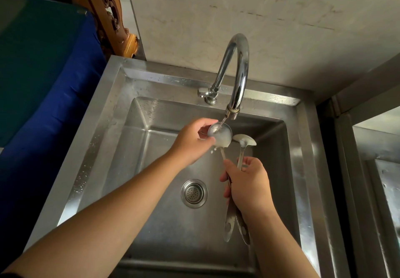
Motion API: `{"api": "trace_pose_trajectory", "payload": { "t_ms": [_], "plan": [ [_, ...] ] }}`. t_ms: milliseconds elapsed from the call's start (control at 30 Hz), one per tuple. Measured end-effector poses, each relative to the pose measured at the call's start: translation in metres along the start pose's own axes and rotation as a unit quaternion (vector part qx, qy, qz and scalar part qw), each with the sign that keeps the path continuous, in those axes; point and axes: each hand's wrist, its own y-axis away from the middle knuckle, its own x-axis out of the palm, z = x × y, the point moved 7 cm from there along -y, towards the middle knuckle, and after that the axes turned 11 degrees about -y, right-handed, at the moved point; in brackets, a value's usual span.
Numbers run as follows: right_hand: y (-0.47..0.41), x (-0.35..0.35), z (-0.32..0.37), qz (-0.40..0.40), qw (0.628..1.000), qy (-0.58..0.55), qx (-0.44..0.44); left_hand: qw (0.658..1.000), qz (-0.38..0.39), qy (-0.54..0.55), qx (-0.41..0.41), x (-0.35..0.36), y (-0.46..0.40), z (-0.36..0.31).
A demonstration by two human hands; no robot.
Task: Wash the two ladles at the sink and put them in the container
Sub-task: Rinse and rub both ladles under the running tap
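At the steel sink [101,139], I hold both ladles by their handles in my right hand [249,187], fingers wrapped tight around the two stems, their bowls raised toward the far side of the basin. The left ladle [221,135] sits directly under the tap [237,71], a thin stream of water running into its bowl, while my left hand [192,141] cups that bowl, fingertips curled on its rim to rub it. The right ladle [244,141] waits just beside it, out of the stream, with what looks like a little foam or water in its bowl.

By my reckoning the job is in its early-to-middle stretch: one ladle is being rinsed, the second has yet to take its turn under the water, and neither has gone anywhere near a container. No container shows from here; it may be off to one side. The drain strainer [194,193] lies clear on the near part of the basin floor.
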Motion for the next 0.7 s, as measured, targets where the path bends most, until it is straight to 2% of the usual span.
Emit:
{"api": "trace_pose_trajectory", "payload": {
  "t_ms": [100,200,433,567,700],
  "plan": [
    [-0.001,0.0,0.001,-0.001,1.0,0.007,-0.004,1.0,0.016,0.025,-0.002,0.004,0.002,0.003],
    [0.0,0.0,0.002,-0.006,1.0,0.011,-0.011,0.999,-0.001,0.053,-0.001,0.008,0.003,0.0],
    [0.003,0.0,0.001,0.002,1.0,0.018,-0.012,0.995,-0.087,-0.047,-0.023,0.006,-0.003,-0.008],
    [0.002,0.001,0.002,0.009,1.0,0.01,-0.017,0.988,-0.142,-0.062,0.009,-0.005,-0.005,-0.016],
    [-0.002,0.001,0.004,0.019,1.0,-0.012,-0.013,0.983,-0.161,-0.073,0.051,-0.016,-0.003,-0.02]
  ]
}}
